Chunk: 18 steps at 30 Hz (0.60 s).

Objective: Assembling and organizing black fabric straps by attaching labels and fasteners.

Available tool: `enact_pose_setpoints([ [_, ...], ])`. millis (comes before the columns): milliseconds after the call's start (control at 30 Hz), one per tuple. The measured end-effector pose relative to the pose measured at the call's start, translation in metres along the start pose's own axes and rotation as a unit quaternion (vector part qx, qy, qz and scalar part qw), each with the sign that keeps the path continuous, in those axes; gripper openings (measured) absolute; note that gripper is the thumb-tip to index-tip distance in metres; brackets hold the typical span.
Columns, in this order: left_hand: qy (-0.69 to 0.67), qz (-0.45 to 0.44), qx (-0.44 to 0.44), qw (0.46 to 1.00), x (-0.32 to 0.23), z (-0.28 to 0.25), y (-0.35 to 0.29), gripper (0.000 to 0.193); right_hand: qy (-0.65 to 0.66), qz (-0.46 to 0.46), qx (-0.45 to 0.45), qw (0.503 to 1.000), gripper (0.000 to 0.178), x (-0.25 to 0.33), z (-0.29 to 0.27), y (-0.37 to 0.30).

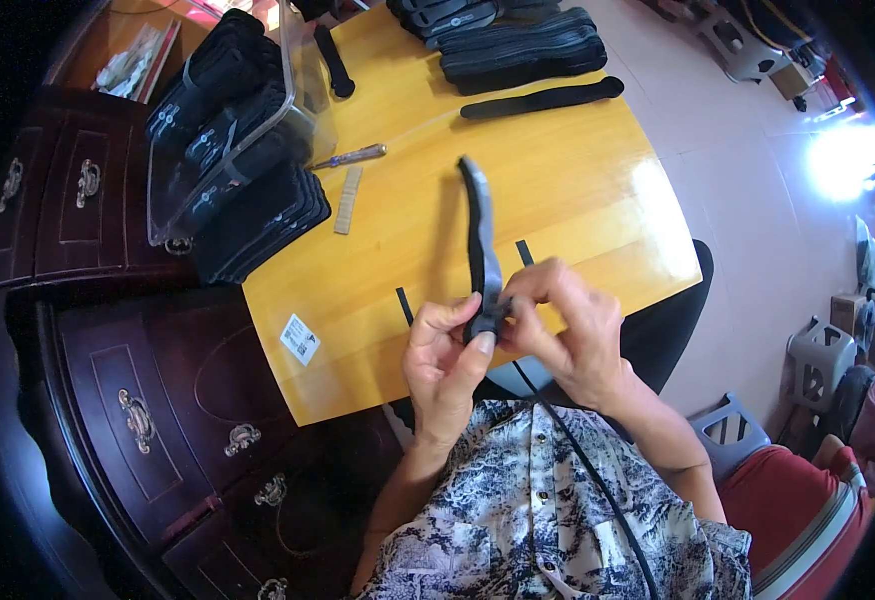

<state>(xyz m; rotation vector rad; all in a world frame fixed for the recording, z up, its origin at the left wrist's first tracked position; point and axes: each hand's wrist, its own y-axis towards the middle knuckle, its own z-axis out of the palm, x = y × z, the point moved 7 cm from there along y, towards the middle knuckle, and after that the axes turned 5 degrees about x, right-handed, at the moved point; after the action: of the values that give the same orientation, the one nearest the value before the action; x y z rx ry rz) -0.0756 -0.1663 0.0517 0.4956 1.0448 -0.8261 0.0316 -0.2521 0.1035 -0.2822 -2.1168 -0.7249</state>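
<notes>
Between both hands, over the near edge of the yellow table, a black fabric strap (479, 225) points away from me. My left hand (444, 362) pinches its near end between thumb and fingers. My right hand (576, 335) is closed at the same end, its thumb and forefinger pressed together on a small dark piece there; the fingers partly hide what that piece is. Two short black strips lie by the hands, one (405, 306) beside the left and another (525, 253) just beyond the right.
The yellow table (598, 190) carries a black strap (543, 99), a stack of straps (523, 52), a screwdriver (353, 156), a beige strip (349, 200) and a white label (300, 340). A clear bin (293, 100) of black pieces stands left, beside dark wooden drawers (108, 390).
</notes>
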Motion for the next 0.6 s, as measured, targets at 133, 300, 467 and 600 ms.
enact_pose_setpoints([
  [133, -0.010, -0.002, 0.017, 1.000, 0.004, 0.001, 0.002, 0.024, 0.432, 0.295, -0.026, 0.852, 0.012, -0.045, 0.023, -0.007],
  [300, -0.054, -0.057, -0.048, 0.996, 0.009, -0.006, 0.007, 0.018, 0.227, 0.147, 0.029, 0.962, 0.013, -0.034, 0.022, -0.005],
  [467, 0.003, -0.052, -0.056, 0.997, 0.020, -0.022, 0.004, 0.017, 0.177, 0.091, 0.018, 0.980, 0.031, -0.012, 0.016, 0.003],
  [600, 0.006, -0.034, -0.062, 0.997, 0.021, -0.018, 0.002, 0.028, 0.135, 0.096, 0.055, 0.985, 0.021, -0.022, 0.020, 0.003],
])
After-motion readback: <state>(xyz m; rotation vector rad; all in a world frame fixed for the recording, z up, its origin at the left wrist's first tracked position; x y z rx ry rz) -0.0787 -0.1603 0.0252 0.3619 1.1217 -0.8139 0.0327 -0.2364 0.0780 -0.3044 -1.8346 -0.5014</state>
